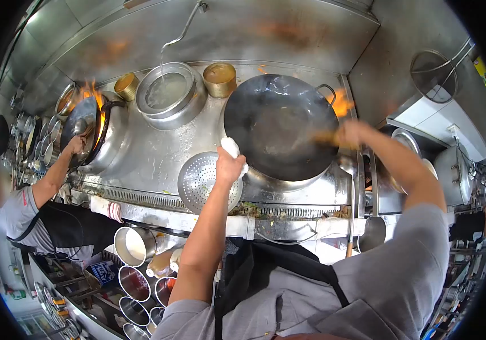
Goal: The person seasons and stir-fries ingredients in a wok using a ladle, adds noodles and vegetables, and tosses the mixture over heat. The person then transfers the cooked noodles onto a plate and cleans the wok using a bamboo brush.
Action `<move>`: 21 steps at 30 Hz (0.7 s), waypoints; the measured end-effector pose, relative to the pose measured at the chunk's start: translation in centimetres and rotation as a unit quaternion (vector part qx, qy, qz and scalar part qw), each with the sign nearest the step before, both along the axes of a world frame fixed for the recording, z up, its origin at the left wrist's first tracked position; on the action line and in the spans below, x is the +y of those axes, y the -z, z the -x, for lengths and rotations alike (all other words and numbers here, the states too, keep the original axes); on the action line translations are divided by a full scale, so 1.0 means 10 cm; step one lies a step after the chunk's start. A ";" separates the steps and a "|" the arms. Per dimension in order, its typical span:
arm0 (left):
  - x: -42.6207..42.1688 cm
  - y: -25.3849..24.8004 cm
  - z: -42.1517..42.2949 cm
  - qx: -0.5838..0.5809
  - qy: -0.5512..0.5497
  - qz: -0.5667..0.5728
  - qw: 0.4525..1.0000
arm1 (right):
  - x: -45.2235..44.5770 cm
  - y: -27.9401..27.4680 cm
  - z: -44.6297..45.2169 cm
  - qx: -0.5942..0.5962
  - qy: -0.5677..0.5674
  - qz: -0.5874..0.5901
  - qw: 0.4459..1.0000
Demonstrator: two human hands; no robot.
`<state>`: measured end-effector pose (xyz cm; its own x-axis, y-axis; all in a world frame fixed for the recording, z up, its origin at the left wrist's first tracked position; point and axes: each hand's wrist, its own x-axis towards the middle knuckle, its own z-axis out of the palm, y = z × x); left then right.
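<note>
A large dark wok (280, 127) sits on the burner in front of me, a thin wet sheen on its bottom. My left hand (230, 165) is closed around a folded white cloth (231, 147) near the wok's left rim. Behind that wrist lies a round perforated strainer (195, 181). Over the wok's right side, my right hand (353, 135) grips a tan brush-like tool (325, 137), which reaches into the wok. Motion blurs both tool and fingers, so its exact kind is unclear.
Flame (340, 103) rises by the wok's right handle. A long-handled ladle (347, 164) lies at the right. Water runs into a metal pot (163, 116) beside tins (219, 79). At left, a co-worker's hand (76, 145) holds a flaming wok (78, 122). Sauce containers (134, 246) stand below.
</note>
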<state>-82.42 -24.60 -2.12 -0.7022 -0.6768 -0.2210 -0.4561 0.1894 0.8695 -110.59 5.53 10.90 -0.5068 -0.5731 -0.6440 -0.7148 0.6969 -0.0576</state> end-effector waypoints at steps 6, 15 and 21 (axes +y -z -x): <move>-0.05 -0.11 -0.03 0.026 0.013 0.005 1.000 | -1.32 1.02 -0.54 0.124 0.222 0.195 0.947; 0.10 -0.38 -0.05 -0.011 -0.015 0.072 0.997 | 0.16 0.24 -0.58 0.023 -0.045 0.005 0.999; -0.19 -0.11 0.04 0.020 0.020 0.013 1.000 | -1.27 0.89 -0.01 0.191 0.152 0.189 0.951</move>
